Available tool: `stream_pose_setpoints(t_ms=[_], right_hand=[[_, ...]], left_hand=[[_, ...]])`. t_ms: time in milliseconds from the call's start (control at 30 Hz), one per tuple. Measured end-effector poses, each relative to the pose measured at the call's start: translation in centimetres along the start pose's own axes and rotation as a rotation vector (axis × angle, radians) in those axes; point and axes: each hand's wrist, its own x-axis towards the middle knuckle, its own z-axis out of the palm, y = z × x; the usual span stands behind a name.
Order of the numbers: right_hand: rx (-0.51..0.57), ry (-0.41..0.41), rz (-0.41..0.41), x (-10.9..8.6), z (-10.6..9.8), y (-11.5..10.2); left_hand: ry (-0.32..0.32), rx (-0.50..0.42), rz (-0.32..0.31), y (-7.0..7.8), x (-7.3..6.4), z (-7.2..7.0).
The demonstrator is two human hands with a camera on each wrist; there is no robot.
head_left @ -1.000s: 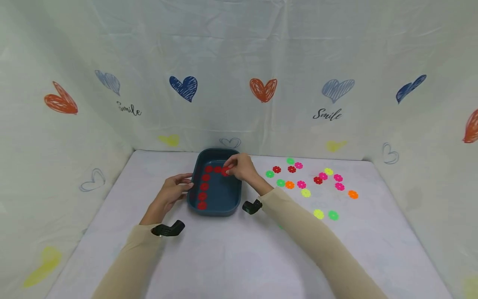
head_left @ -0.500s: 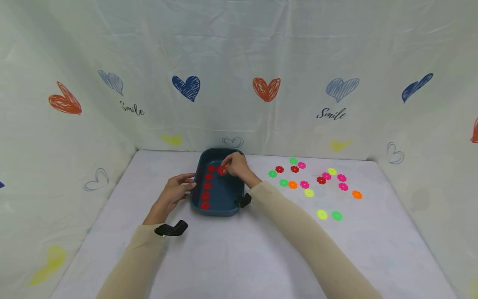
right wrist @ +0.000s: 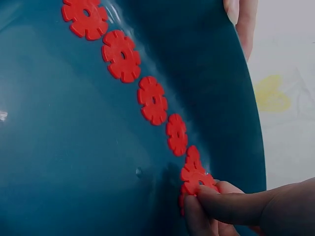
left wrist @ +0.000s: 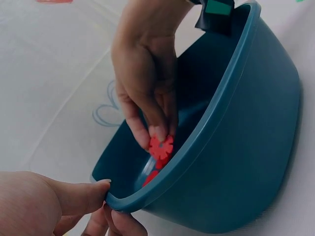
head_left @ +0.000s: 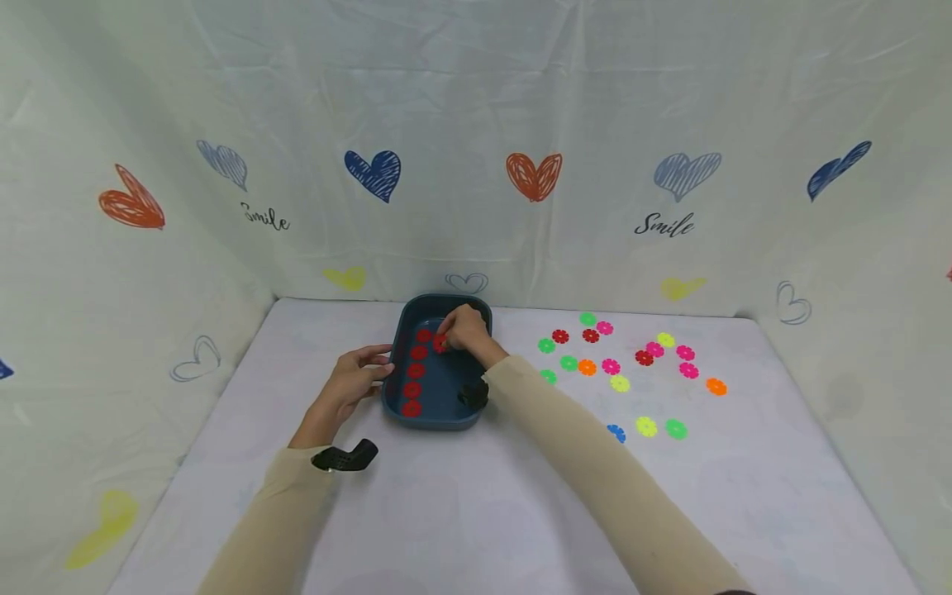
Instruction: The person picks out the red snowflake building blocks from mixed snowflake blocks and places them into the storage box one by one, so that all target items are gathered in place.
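Note:
A deep blue-green plastic tub [head_left: 446, 405] stands at the back of the table, left of centre. My left hand [head_left: 349, 382] grips its left rim, thumb on top and fingers outside, plainest in the left wrist view. Inside the tub, my right hand [head_left: 468, 328] pinches a red notched plastic disc [left wrist: 165, 152] between thumb and fingers. The pinched disc is tilted over other red discs near the tub's far end. A line of similar red discs [right wrist: 146, 107] lies flat on the tub floor along its left side. My right fingers partly hide the far discs.
Loose notched discs lie scattered on the white table right of the tub: green [head_left: 676, 429], orange [head_left: 716, 387], yellow [head_left: 620, 383], pink [head_left: 685, 353], dark red [head_left: 644, 358] and blue [head_left: 616, 432]. A white curtain [head_left: 461, 223] with printed hearts hangs behind the table.
My right hand has shifted left inside the tub, carrying the red disc. A blue disc has come into view beside the right sleeve. My left hand stays on the rim.

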Motion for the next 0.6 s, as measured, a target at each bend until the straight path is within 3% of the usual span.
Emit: stream_pose_setpoints(t_ms=[300,600], right_hand=[[-0.033,-0.015,0.042,0.2,0.7,0.1],[-0.029,-0.012,0.022,-0.1,1.1,0.1]], left_hand=[[0.007,0.009,-0.001,0.0,0.1,0.1],[0.008,0.014,0.009,-0.1,0.0,0.1]])
